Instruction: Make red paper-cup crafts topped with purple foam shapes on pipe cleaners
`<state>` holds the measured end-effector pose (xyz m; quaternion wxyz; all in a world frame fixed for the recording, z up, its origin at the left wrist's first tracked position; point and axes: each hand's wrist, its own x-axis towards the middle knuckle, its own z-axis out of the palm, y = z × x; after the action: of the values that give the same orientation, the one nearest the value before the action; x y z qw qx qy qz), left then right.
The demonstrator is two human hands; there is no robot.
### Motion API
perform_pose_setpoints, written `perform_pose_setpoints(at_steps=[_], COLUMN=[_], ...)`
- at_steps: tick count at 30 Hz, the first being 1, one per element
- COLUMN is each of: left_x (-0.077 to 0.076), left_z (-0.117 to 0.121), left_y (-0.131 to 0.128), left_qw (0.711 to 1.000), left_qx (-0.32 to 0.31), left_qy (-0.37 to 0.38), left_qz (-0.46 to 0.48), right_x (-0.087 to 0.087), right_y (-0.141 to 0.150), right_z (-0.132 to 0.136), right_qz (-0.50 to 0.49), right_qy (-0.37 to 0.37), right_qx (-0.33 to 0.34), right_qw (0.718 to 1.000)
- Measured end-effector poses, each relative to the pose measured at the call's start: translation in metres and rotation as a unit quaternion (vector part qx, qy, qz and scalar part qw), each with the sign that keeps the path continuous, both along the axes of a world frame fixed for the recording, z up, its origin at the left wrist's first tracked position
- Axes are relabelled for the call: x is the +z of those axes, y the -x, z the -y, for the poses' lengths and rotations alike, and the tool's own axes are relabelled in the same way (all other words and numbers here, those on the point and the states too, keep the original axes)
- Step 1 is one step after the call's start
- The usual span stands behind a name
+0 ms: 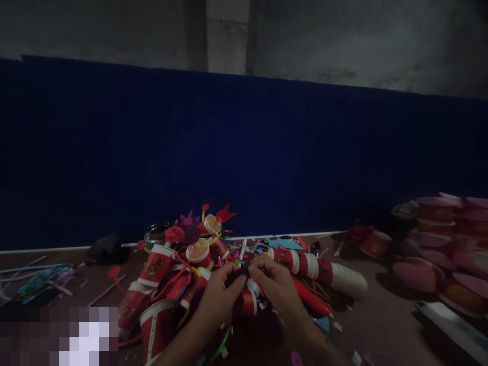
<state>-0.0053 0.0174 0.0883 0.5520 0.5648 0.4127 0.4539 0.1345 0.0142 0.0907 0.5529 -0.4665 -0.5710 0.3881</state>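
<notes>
left hand [224,290] and right hand [274,279] nearly meet, both curled in a pinch, but it's too dark to tell what they've got, if anything. red cup [249,304] shows between them, just below the pinch, can't tell if touching. imo keep the grip light, thin stuff probably creases easily, and mind the cup row [308,265] beside the right hand, a bump could scatter it.

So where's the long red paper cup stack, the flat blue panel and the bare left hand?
Long red paper cup stack [324,272]: head view, one cup's side.
Flat blue panel [244,152]: head view, front middle.
Bare left hand [222,290]: head view, back of hand.
</notes>
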Motion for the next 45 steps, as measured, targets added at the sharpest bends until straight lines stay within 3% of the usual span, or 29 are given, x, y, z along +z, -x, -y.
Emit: perform_pose_setpoints(at_steps=[3,7,14,19,24,27,31,36,40,45], left_x=[-0.001,-0.001,0.002,0.004,0.005,0.001,-0.005,-0.001,0.004,0.005], left_z=[0.000,0.000,-0.001,0.000,0.001,0.000,-0.001,0.000,0.002,0.004], left_y=[0.002,0.004,0.006,0.007,0.008,0.008,0.007,0.006,0.006,0.006], left_qw=[1.000,0.999,0.994,0.987,0.989,0.993,0.996,0.992,0.986,0.970], left_qx=[0.021,0.049,0.057,0.049,0.029,0.017,0.026,0.065,0.094,0.111], left_qy=[-0.013,-0.011,-0.079,-0.125,-0.126,-0.104,-0.079,-0.089,-0.110,-0.154], left_qz=[-0.004,-0.001,-0.044,-0.089,-0.077,-0.061,-0.037,-0.059,-0.078,-0.150], right_x=[0.001,0.005,0.005,0.004,0.003,0.000,-0.001,0.004,0.006,0.005], right_y=[0.000,0.001,0.004,0.005,0.003,0.003,0.005,0.005,0.004,0.007], right_z=[0.000,0.006,0.014,0.013,0.009,0.006,0.006,0.009,0.015,0.019], right_qz=[0.039,0.114,0.261,0.263,0.123,0.044,-0.015,0.095,0.185,0.266], right_qy=[-0.012,-0.088,-0.195,-0.172,-0.032,0.038,0.078,0.005,-0.072,-0.113], right_qx=[-0.009,-0.043,-0.107,-0.106,-0.032,0.010,0.032,-0.015,-0.088,-0.091], right_qw=[0.999,0.989,0.939,0.943,0.991,0.998,0.996,0.995,0.976,0.953])
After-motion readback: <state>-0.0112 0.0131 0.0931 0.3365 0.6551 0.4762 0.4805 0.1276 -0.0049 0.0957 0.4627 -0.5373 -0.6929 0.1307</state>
